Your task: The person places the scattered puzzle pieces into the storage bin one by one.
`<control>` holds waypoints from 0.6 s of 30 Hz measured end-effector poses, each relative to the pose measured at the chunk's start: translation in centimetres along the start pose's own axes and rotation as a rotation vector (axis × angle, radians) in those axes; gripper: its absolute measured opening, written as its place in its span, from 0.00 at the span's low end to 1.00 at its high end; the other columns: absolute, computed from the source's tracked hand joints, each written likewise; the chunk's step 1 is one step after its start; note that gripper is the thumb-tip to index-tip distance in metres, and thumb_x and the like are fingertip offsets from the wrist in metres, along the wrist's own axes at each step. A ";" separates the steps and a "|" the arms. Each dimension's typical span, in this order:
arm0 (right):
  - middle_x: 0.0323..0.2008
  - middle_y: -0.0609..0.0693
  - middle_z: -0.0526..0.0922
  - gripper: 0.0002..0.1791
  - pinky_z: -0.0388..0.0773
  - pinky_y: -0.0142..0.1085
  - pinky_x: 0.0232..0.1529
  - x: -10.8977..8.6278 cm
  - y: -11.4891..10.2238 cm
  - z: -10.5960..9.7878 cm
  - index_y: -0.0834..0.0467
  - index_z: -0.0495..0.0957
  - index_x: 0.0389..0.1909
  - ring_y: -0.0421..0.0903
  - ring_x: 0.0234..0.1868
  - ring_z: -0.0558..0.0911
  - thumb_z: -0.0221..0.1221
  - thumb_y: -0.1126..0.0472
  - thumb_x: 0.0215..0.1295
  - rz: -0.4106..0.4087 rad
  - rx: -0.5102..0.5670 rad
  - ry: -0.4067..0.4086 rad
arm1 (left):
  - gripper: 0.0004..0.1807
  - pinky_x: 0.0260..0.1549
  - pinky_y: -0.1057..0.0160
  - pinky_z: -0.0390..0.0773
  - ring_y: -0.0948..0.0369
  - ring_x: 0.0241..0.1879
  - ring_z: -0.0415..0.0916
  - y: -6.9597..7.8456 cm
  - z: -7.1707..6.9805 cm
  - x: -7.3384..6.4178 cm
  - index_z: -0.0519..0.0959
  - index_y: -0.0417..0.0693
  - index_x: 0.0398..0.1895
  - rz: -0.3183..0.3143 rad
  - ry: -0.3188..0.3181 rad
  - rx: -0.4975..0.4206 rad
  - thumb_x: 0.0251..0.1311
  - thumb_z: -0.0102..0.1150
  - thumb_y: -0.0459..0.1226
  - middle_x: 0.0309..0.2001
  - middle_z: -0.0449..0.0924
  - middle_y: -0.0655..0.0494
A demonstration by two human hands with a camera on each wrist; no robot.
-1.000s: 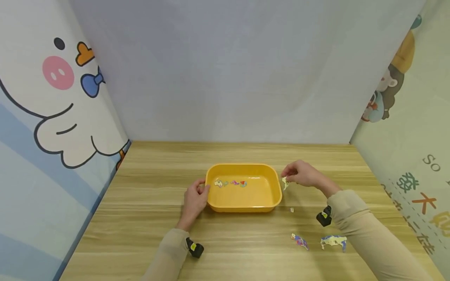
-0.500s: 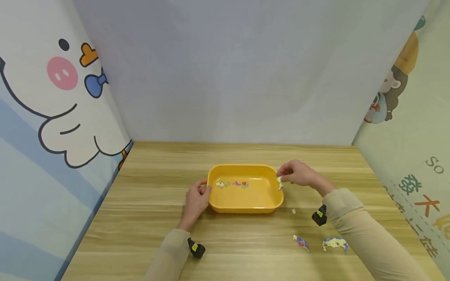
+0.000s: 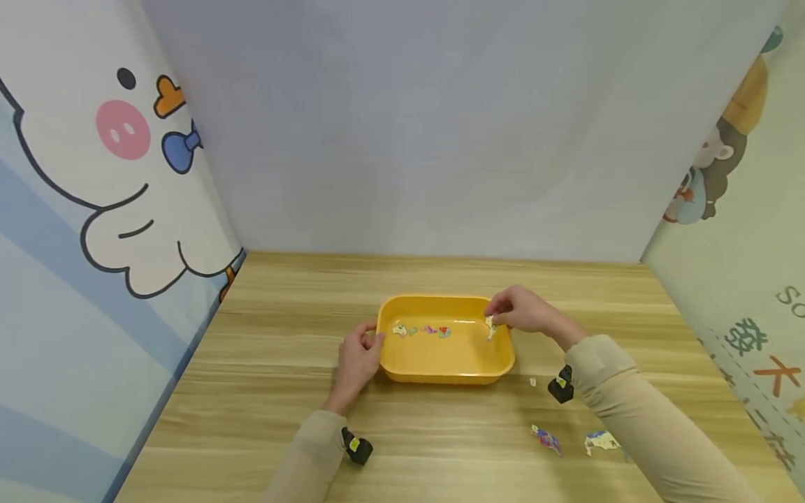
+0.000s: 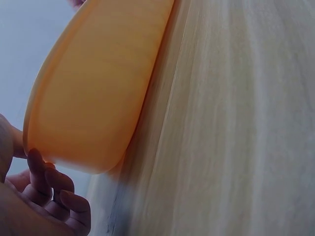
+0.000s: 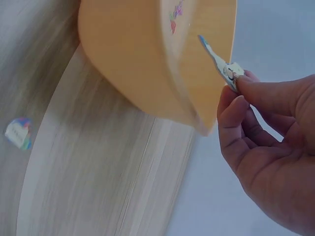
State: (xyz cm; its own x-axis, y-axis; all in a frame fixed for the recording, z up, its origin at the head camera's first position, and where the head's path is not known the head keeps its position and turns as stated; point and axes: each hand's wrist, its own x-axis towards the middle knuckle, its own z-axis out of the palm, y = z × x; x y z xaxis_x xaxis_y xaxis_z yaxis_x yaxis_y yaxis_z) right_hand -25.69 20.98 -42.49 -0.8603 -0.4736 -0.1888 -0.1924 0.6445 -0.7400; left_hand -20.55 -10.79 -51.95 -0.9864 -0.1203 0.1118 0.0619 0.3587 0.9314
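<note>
A yellow plastic tray point(image 3: 446, 358) stands on the table, with several small printed cut-out pieces in a row on its floor, among them a cream piece point(image 3: 400, 330) and a red-and-blue piece point(image 3: 444, 332). At its left end my left hand point(image 3: 357, 360) grips the rim, thumb over the edge and fingertips against the outer wall point(image 4: 98, 93). My right hand point(image 3: 523, 309) is over the tray's right end. Between thumb and forefinger it pinches a flat, irregular cream piece point(image 5: 227, 71) with a thin blue-tipped end, which overlaps the inside of the tray in the head view.
On the wood-grain table point(image 3: 283, 300), right of the tray, lies a tiny pale piece point(image 3: 532, 382). Nearer the front are a purple-and-red piece point(image 3: 546, 440) and a larger cream-and-blue piece point(image 3: 602, 441), partly covered by the right sleeve. A grey-white backdrop point(image 3: 402, 140) rises behind the table.
My right hand has carried the cream piece leftward, from beside the tray's right rim to over its inside. The left hand keeps its grip on the tray. The head view has shifted slightly.
</note>
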 end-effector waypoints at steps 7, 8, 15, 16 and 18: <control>0.34 0.55 0.81 0.08 0.76 0.43 0.33 1.1 -0.5 0.7 0.70 0.79 0.42 0.60 0.36 0.77 0.56 0.72 0.64 0.007 -0.009 -0.020 | 0.12 0.13 0.69 0.62 0.66 0.13 0.61 0.2 0.2 -0.1 0.79 0.36 0.46 0.017 -0.001 -0.012 0.61 0.58 0.32 0.15 0.65 0.57; 0.34 0.55 0.81 0.07 0.76 0.41 0.32 1.3 -0.5 0.8 0.69 0.79 0.42 0.60 0.36 0.77 0.56 0.72 0.64 0.010 -0.019 -0.017 | 0.12 0.12 0.69 0.62 0.66 0.13 0.61 0.2 0.2 -0.1 0.79 0.36 0.47 0.016 0.000 -0.013 0.61 0.58 0.32 0.15 0.65 0.57; 0.32 0.52 0.80 0.05 0.76 0.37 0.30 2.6 -0.7 1.8 0.66 0.81 0.38 0.53 0.33 0.78 0.58 0.72 0.63 0.020 -0.097 -0.015 | 0.12 0.12 0.69 0.61 0.66 0.13 0.61 0.1 0.1 -0.1 0.79 0.36 0.46 0.005 0.005 -0.011 0.61 0.58 0.32 0.14 0.65 0.58; 0.32 0.52 0.80 0.05 0.76 0.37 0.30 2.8 -0.8 1.9 0.66 0.81 0.38 0.52 0.33 0.78 0.58 0.72 0.63 0.022 -0.102 -0.016 | 0.12 0.12 0.69 0.62 0.66 0.13 0.61 0.1 0.1 -0.1 0.79 0.36 0.46 0.005 0.007 -0.011 0.61 0.58 0.32 0.14 0.66 0.58; 0.31 0.52 0.80 0.05 0.77 0.37 0.31 3.1 -0.9 2.2 0.66 0.81 0.37 0.50 0.32 0.77 0.58 0.72 0.63 0.022 -0.117 -0.015 | 0.12 0.12 0.69 0.62 0.66 0.13 0.62 0.2 0.0 -0.2 0.79 0.35 0.46 0.007 0.007 -0.011 0.61 0.58 0.32 0.14 0.66 0.58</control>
State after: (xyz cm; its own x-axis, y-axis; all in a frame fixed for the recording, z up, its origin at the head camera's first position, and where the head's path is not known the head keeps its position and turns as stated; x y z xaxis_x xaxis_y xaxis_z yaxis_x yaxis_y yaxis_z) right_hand -27.15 17.63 -43.78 -0.8579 -0.4672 -0.2140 -0.2283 0.7197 -0.6557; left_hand -20.36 -10.72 -51.82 -0.9849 -0.1245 0.1207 0.0703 0.3498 0.9342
